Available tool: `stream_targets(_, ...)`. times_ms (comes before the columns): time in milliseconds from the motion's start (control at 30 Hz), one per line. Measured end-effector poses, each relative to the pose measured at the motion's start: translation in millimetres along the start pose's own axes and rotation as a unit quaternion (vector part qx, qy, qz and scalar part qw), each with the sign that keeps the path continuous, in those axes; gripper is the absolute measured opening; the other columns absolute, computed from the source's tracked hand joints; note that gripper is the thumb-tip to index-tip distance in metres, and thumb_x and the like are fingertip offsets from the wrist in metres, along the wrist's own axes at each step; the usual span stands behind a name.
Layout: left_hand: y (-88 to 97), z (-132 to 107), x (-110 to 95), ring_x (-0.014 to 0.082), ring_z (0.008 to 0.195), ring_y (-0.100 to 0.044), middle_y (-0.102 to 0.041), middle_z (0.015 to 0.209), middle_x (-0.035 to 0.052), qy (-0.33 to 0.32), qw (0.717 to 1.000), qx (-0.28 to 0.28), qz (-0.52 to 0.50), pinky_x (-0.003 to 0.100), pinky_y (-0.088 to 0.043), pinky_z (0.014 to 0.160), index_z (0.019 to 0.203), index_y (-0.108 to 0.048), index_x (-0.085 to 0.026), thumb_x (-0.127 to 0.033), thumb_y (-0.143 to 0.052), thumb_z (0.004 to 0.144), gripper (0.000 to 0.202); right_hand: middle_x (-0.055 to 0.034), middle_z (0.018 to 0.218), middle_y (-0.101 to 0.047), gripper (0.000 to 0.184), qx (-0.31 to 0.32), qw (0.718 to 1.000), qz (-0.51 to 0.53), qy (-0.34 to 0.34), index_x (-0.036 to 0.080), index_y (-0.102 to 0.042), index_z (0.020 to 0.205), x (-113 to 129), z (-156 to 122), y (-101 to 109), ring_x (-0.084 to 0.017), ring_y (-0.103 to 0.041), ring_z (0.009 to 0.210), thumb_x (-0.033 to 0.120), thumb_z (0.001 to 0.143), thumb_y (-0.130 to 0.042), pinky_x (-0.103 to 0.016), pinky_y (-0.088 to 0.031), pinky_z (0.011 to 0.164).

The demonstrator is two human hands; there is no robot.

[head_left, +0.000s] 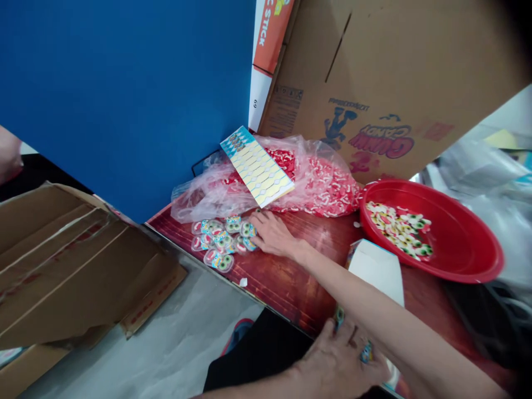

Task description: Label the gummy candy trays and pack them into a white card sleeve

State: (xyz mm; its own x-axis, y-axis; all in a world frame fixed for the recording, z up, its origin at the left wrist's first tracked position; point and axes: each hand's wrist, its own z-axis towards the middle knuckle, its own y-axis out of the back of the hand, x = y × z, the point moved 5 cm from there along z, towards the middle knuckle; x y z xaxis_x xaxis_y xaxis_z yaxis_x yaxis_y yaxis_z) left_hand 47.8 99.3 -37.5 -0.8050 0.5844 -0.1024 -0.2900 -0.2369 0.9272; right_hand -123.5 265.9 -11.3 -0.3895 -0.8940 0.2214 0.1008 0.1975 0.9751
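Note:
A cluster of small clear candy packs [222, 239], with green eyeball pieces, red-and-white pieces and blue printed labels, lies near the table edge. My right hand [272, 233] reaches across to the cluster's right side, fingers stretched out and fingertips at the nearest packs. Lower down, my left hand [344, 357] rests over a white-flapped box [376, 266], its fingers apart. Between those fingers a blue-labelled pack [366, 352] shows. My right forearm covers part of the box and the left fingertips.
Behind the packs lies a clear bag of red-and-white candy [328, 188], a printed label sheet [260, 169] on top. A red basin [461, 238] holds eyeball candies. A large carton [394, 72] and blue panel [124, 83] stand behind; an open carton [75, 266] sits left.

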Motion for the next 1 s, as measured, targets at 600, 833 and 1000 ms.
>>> stream_targets(600,5.1,-4.4,-0.9,0.0403,0.152,-0.026,-0.032,0.162,0.0204,0.019,0.999,0.022,-0.016,0.045,-0.054,0.094,0.132,-0.052,-0.019,-0.018,-0.048,0.099,0.033,-0.0113,0.109,-0.060,0.039,0.041,0.991,0.074,-0.101,0.016,-0.052,0.113,-49.4,-122.4,17.3,-0.026,-0.056,0.102,0.017,0.076,-0.064,-0.038,-0.044,0.089)
stream_targets(833,10.0,-1.5,1.3,0.0377,0.147,-0.036,-0.042,0.154,0.0192,0.022,0.998,0.038,-0.044,0.046,-0.056,0.094,0.131,-0.053,-0.018,-0.018,-0.047,0.100,0.031,-0.0177,0.119,-0.055,0.034,0.078,0.993,-0.047,-0.071,0.013,-0.058,0.113,-20.2,-114.1,-7.7,-0.031,-0.053,0.107,0.019,0.080,-0.063,-0.041,-0.044,0.090)
stream_targets(1000,9.9,-1.9,0.7,0.0389,0.150,-0.033,-0.034,0.161,0.0202,0.018,0.999,0.029,-0.033,0.045,-0.057,0.094,0.132,-0.052,-0.017,-0.016,-0.042,0.101,0.032,-0.0175,0.117,-0.059,0.037,0.059,0.987,-0.102,-0.106,0.011,-0.057,0.115,-48.9,-116.7,17.0,-0.033,-0.053,0.109,0.021,0.080,-0.060,-0.043,-0.042,0.093)
